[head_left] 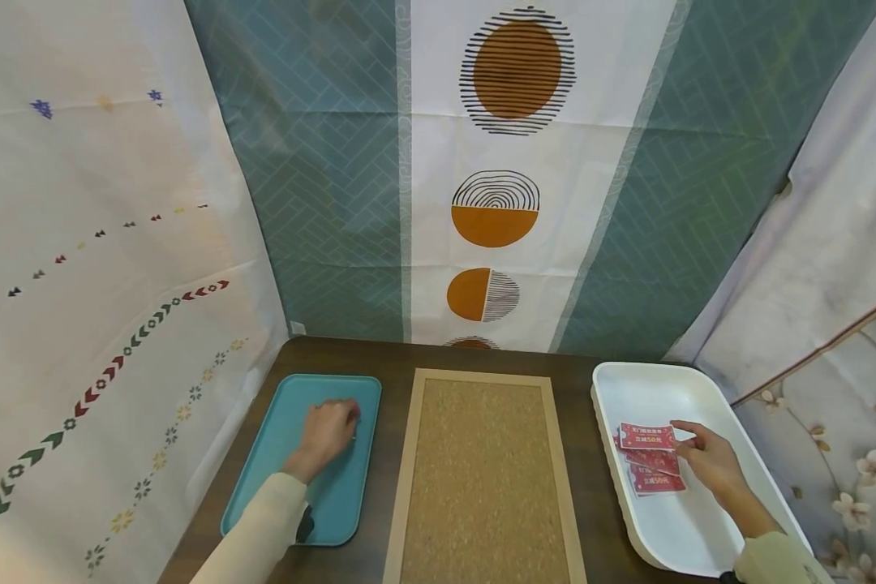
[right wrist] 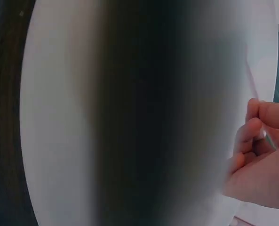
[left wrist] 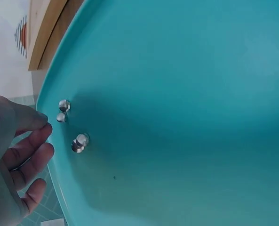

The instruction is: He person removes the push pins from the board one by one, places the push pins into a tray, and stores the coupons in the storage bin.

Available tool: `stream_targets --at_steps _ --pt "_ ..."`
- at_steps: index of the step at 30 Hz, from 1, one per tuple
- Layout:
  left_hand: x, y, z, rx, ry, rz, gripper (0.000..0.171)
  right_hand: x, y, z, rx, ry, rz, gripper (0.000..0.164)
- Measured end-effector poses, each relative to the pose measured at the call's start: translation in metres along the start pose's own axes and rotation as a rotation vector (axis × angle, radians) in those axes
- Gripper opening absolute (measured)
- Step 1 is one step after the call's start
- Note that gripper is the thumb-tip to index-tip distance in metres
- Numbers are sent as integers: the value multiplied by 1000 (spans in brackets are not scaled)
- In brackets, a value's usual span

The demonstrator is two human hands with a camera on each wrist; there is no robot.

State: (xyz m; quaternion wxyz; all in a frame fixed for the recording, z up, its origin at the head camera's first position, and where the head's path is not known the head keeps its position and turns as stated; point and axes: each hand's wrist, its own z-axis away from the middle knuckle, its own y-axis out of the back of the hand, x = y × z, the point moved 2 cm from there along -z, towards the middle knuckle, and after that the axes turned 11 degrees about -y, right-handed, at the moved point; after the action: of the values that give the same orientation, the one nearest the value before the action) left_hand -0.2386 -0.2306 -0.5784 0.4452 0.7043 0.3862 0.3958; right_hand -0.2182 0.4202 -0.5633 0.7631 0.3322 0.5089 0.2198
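Observation:
My left hand point(head_left: 328, 429) hovers over the teal tray point(head_left: 263, 487), fingers loosely bent, thumb and index fingertips close together. In the left wrist view, small shiny silver round-headed pieces, like push pins point(left wrist: 64, 105), lie on the tray just beside those fingertips; nothing shows held. My right hand point(head_left: 711, 460) is over the white tray point(head_left: 708, 535) and pinches the right end of a red paper coupon point(head_left: 646, 436) between thumb and index finger. Below it, more red coupons point(head_left: 657, 480) lie overlapped. The right wrist view shows the held coupon edge-on point(right wrist: 251, 77); a dark blur hides its middle.
A cork board point(head_left: 485, 478) with a light wooden frame lies between the two trays on the dark brown table point(head_left: 387, 357). Behind stands a patterned green and white curtain point(head_left: 321, 203). Pale cloths hang at the left point(head_left: 117, 243) and right point(head_left: 818, 243).

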Motion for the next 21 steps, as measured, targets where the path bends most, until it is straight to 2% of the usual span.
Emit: stream_targets --at_steps 7,11,17,21 --pt "-4 -4 6 -33 14 -17 4 9 2 4 9 17 85 46" --pt "-3 -7 7 -30 8 -22 3 13 1 7 18 43 143 45" --pt "-4 -4 12 21 1 -19 3 13 4 10 9 34 272 56" --pt "-7 5 13 90 17 -14 7 -2 11 13 43 56 350 66"
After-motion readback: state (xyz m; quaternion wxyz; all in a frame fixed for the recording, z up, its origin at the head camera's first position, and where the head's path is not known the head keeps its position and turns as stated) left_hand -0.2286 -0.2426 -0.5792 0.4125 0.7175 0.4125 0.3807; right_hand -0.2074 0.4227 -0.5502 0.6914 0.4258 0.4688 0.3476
